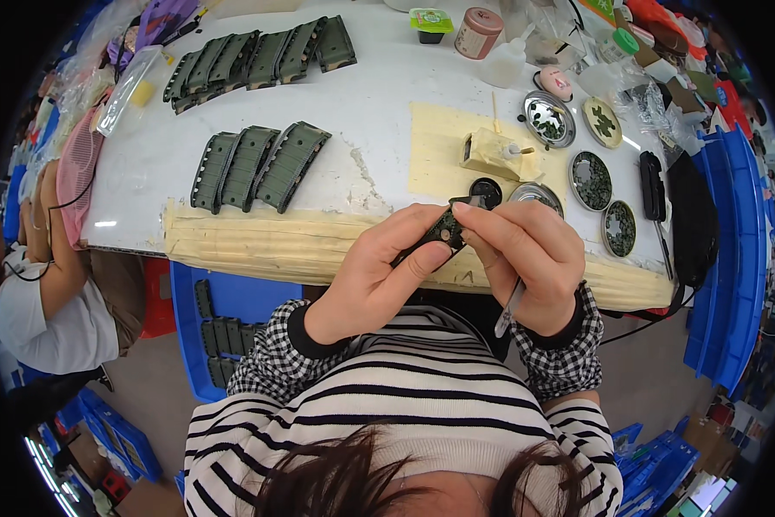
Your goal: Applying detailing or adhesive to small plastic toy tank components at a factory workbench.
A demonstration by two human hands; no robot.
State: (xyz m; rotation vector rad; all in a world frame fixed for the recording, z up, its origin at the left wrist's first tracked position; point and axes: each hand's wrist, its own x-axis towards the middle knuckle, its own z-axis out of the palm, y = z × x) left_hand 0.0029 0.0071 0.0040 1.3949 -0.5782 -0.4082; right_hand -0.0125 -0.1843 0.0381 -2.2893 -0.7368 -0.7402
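My left hand (372, 274) is closed around a dark green camouflage part (447, 229), held tilted just over the table's front edge. The thumb and fingers of my right hand (530, 254) are pressed together at that part's upper end; anything tiny between the tips is hidden. A slim silvery metal tool (509, 310) is tucked in the same hand and points down toward my lap; its exact kind cannot be made out. Close beyond my fingers are a small round black dish (486, 189) and a metal dish (538, 191), partly covered by my right hand.
Several curved green camouflage pieces (262, 168) stand in rows at left. Round dishes of small green bits (591, 179) sit at right, near a tape-covered block (489, 155). Padding (258, 246) lines the front edge; a blue bin (189, 336) with similar parts is below. Another person (60, 302) sits left.
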